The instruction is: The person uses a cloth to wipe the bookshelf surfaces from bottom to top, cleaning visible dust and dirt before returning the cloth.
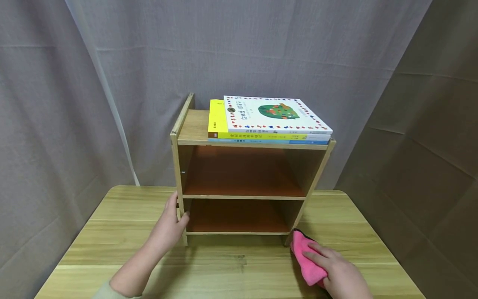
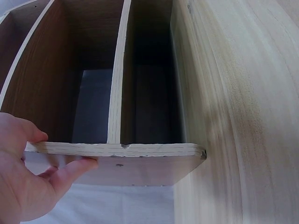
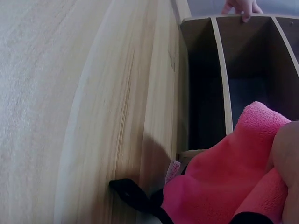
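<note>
A small wooden bookshelf [image 1: 244, 197] with bare compartments stands on the table. My left hand [image 1: 169, 227] grips the front edge of its left side panel, thumb on the inner face and fingers outside, as the left wrist view shows close up. My right hand [image 1: 341, 268] holds a bunched pink cloth [image 1: 307, 261] with black trim beside the lower right corner of the bookshelf. In the right wrist view, the cloth [image 3: 219, 177] covers part of the right panel, and a black loop [image 3: 128, 191] and a small tag [image 3: 172, 171] hang from it.
On top of the bookshelf lie several stacked books, a white one [image 1: 276, 114] uppermost and a yellow one [image 1: 216, 116] under it. Wood-grain tabletop [image 1: 239, 270] runs in front and to both sides. Grey curtains [image 1: 242, 50] rise behind and around the table.
</note>
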The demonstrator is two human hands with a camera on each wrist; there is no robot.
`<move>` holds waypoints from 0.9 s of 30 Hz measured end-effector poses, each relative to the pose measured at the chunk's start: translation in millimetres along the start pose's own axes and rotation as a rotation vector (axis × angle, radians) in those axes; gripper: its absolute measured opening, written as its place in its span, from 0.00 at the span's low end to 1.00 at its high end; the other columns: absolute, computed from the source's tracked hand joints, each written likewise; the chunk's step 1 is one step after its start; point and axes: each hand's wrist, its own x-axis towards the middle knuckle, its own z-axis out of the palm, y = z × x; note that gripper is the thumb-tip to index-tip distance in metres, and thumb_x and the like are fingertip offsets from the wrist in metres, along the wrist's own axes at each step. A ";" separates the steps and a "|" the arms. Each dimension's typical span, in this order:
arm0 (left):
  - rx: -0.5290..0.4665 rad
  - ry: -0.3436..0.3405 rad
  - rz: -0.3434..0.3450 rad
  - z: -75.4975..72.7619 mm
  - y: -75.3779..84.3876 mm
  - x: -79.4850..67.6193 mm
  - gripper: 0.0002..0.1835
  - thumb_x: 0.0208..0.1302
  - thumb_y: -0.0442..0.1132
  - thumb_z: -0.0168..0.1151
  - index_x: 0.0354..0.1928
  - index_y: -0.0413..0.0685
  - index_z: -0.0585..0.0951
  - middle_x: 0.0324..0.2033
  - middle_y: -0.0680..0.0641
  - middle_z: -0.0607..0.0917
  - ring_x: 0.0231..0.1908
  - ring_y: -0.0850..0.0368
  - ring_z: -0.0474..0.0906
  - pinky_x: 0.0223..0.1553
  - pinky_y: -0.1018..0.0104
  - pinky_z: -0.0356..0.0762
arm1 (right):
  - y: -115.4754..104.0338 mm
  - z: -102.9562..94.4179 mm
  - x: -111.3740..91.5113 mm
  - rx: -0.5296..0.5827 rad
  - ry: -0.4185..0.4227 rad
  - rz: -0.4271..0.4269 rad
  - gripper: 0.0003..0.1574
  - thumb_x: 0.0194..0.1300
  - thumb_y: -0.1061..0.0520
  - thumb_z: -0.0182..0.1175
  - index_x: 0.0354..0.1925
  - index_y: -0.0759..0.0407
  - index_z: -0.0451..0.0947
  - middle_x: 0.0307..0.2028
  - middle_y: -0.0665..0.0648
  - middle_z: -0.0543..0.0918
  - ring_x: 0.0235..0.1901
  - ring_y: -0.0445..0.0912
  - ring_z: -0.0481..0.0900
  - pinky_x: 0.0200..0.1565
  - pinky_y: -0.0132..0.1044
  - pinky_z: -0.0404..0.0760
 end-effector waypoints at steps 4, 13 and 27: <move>0.001 -0.002 -0.003 0.0 0.2 -0.2 0.39 0.66 0.40 0.51 0.72 0.57 0.42 0.70 0.44 0.50 0.68 0.46 0.48 0.64 0.45 0.51 | 2.0 -1.9 -0.9 0.029 -0.049 0.136 0.47 0.33 0.71 0.57 0.55 0.42 0.77 0.58 0.44 0.74 0.54 0.45 0.74 0.38 0.36 0.76; -0.001 -0.005 -0.006 -0.5 1.5 0.2 0.39 0.66 0.40 0.51 0.72 0.56 0.42 0.70 0.43 0.49 0.68 0.45 0.48 0.64 0.44 0.50 | 11.4 1.3 5.9 0.187 -0.049 0.364 0.35 0.48 0.69 0.52 0.57 0.52 0.72 0.53 0.55 0.76 0.49 0.54 0.76 0.41 0.51 0.76; 0.002 -0.010 -0.009 -1.0 2.3 -0.5 0.39 0.66 0.40 0.51 0.72 0.56 0.41 0.70 0.45 0.48 0.68 0.46 0.47 0.64 0.45 0.50 | 20.8 21.8 33.2 0.428 -0.116 0.612 0.23 0.69 0.48 0.44 0.59 0.53 0.67 0.50 0.60 0.77 0.37 0.52 0.77 0.37 0.44 0.75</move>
